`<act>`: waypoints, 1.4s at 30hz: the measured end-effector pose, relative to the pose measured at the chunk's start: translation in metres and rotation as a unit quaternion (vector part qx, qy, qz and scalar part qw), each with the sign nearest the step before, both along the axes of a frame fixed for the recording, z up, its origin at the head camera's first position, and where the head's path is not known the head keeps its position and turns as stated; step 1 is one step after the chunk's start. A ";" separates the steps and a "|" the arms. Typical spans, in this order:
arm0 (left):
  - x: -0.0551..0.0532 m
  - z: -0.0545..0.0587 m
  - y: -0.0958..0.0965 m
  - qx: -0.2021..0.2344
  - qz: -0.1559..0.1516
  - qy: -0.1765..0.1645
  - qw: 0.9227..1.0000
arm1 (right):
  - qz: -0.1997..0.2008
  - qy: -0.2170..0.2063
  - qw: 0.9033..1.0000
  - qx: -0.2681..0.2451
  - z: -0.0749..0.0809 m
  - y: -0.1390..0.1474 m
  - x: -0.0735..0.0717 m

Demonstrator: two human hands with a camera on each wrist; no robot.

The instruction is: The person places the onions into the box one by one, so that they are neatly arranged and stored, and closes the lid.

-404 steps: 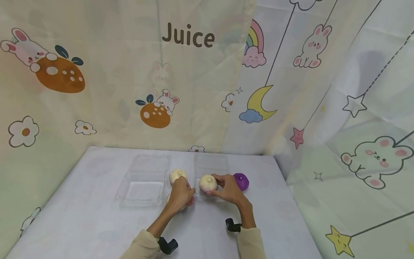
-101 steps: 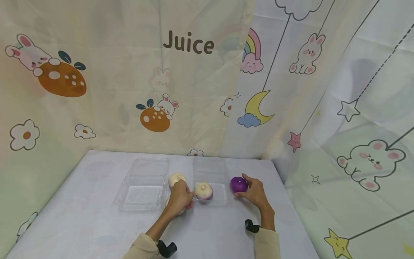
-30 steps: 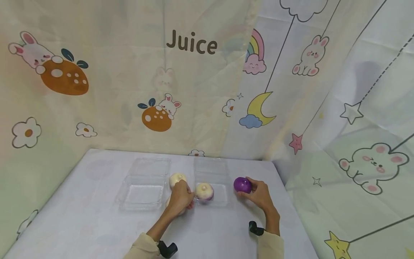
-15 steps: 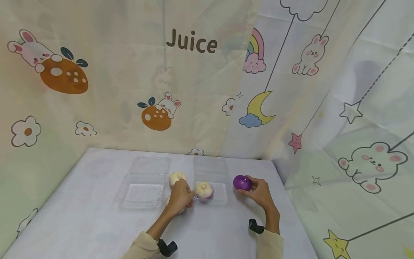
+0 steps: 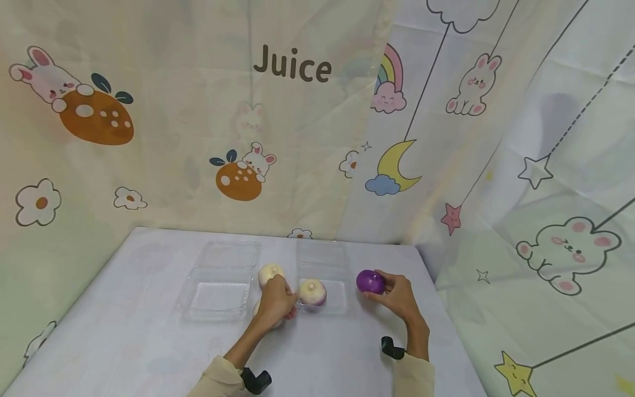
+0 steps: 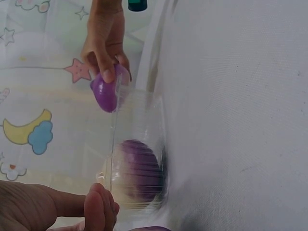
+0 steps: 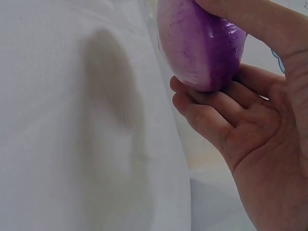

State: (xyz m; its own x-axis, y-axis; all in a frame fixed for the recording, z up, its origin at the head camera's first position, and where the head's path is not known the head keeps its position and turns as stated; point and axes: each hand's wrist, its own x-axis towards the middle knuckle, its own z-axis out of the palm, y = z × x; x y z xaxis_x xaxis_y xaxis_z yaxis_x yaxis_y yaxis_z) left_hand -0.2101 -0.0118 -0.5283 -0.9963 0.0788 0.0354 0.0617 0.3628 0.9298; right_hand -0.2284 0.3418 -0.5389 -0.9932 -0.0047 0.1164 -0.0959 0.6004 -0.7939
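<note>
My right hand (image 5: 399, 295) grips a purple onion (image 5: 370, 282) between thumb and fingers, to the right of the right clear plastic box. In the right wrist view, the onion (image 7: 199, 48) is raised, with a shadow on the cloth below. My left hand (image 5: 275, 301) pinches the near left rim of that open clear box (image 5: 338, 296); the left wrist view has the fingertips right at the box edge (image 6: 113, 144). Inside the box sits a white-and-purple onion (image 5: 312, 292). Two pale onions lie by my left hand: one behind it (image 5: 270, 272), the other mostly hidden under it.
A second open clear box (image 5: 218, 298) stands on the left, its lid folded back. White cloth covers the table (image 5: 149, 342). Printed curtains (image 5: 173, 165) rise behind it and along the right side.
The white-and-purple onion, earlier in my right hand, now sits in the right box. My right hand moved right, took the purple onion and lifted it. My left hand stays at the box rim.
</note>
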 end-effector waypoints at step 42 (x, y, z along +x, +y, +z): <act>0.001 0.000 0.000 -0.010 -0.002 0.001 1.000 | 0.026 0.020 0.999 0.017 0.017 -0.018 0.011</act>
State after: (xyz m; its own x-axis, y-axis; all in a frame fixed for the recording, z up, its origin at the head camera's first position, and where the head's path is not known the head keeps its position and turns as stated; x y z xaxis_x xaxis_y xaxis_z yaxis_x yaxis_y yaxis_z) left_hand -0.2089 -0.0116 -0.5280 -0.9958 0.0839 0.0354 0.0649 0.3815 0.9221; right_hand -0.2176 0.3240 -0.5223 -0.9860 -0.0603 0.1552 -0.1588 0.6205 -0.7679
